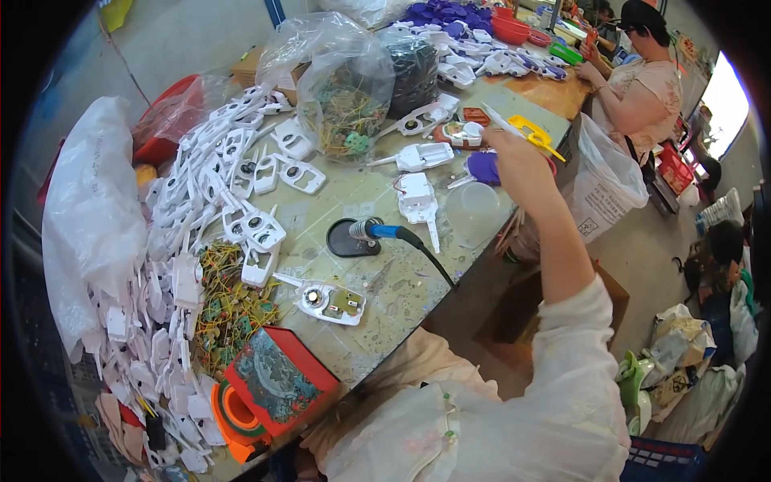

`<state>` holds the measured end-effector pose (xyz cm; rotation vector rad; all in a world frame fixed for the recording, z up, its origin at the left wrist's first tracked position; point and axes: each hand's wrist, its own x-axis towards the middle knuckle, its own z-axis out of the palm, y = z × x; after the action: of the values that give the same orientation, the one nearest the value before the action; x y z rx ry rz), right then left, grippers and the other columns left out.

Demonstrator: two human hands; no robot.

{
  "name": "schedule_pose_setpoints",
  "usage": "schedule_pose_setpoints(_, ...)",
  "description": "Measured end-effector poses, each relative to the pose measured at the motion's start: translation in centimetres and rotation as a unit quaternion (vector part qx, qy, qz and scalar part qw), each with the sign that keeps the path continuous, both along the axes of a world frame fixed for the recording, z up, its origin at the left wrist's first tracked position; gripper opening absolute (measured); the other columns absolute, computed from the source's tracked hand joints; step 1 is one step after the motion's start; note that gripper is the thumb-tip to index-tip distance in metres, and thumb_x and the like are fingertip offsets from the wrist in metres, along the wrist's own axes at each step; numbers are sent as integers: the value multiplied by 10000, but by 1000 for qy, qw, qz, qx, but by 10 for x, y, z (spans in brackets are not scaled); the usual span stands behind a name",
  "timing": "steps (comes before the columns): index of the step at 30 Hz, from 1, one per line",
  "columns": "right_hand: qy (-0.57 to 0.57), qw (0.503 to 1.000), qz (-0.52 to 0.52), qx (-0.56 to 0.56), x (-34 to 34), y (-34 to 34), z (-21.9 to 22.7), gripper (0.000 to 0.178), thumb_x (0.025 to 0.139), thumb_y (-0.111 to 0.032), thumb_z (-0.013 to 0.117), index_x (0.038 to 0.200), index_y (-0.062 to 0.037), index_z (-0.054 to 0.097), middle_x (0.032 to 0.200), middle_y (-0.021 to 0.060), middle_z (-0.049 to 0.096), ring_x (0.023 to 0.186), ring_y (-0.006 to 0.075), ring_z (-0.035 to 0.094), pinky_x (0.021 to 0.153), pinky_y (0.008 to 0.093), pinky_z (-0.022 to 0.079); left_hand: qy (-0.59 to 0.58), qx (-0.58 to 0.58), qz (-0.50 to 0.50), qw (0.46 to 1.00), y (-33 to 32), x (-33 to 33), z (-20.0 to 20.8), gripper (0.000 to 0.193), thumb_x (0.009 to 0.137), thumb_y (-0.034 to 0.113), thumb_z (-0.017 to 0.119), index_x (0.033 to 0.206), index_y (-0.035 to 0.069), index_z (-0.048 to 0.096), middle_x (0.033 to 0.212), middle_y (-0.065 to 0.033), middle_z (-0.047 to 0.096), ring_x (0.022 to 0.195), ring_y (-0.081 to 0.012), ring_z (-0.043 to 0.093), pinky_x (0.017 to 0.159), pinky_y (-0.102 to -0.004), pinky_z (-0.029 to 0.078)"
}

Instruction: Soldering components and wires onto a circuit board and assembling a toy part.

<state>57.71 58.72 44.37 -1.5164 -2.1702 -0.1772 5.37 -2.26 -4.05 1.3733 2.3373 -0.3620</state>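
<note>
My right arm stretches across the bench, and my right hand (520,165) is at its far right edge. Its fingertips are beside a small red-and-white part (462,135); whether they grip anything is hidden. Just under this hand lies a purple piece (484,168), with a yellow plastic tool (533,135) beyond. My left hand is out of sight. Nearer me, a white plastic shell (331,302) with a circuit board and round component lies face up. A blue-handled soldering iron (387,231) rests at a black stand (344,239). Another white shell (417,198) shows red wires.
Heaped white shells (213,173) and wired circuit boards (233,297) cover the left side. A red box (317,386) and an orange tape dispenser (241,426) stand at the near edge. Clear bags (345,96) stand behind. A co-worker (642,88) sits at far right, beyond a white bag (606,185).
</note>
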Motion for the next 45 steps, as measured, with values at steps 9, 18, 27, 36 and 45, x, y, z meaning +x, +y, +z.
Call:
schedule_pose_setpoints(9, -54, 982, 117, -140, 42, 63, -52, 637, 627, -19, 640, 1241, -84, 482, 1247, 142, 507, 1218, 302, 416, 1010, 372, 367, 65, 83, -201, 974, -9, -11, -5, 199, 850, 134, 452, 822, 43, 627, 820, -164, 622, 718, -324, 612, 681, -427, 494)
schedule_pose_setpoints(18, 173, 982, 15, -75, 107, 73, -31, 620, 607, -111, 692, 1177, 19, 487, 1139, 202, 572, 1068, 325, 553, 922, 365, 433, 91, -27, -191, 977, -8, -9, 3, 196, 835, 132, 465, 784, 55, 638, 785, -151, 626, 717, -302, 616, 664, -418, 492)
schedule_pose_setpoints(27, 21, 990, 31, -139, 71, 73, -42, 512, 643, -16, 627, 1148, -39, 543, 1159, 168, 547, 1086, 322, 512, 948, 381, 401, 69, -59, -175, 980, 5, -2, 12, 204, 821, 153, 486, 783, 57, 662, 791, -151, 643, 733, -281, 626, 654, -404, 490)
schedule_pose_setpoints(36, 144, 987, 29, -59, 43, 78, -54, 232, 816, -138, 579, 1002, -6, 623, 881, 152, 657, 815, 294, 634, 739, 372, 486, 80, -8, -88, 993, -12, 12, 15, 220, 821, 181, 497, 837, 46, 670, 842, -180, 645, 812, -293, 621, 727, -414, 483)
schedule_pose_setpoints(45, 545, 826, 60, -128, 84, 111, -57, 280, 838, -138, 610, 1050, 45, 588, 894, 81, 657, 770, 142, 619, 674, 266, 482, 33, 20, -41, 998, -2, 23, 17, 225, 828, 193, 497, 871, 44, 659, 875, -188, 640, 842, -308, 614, 736, -418, 483)
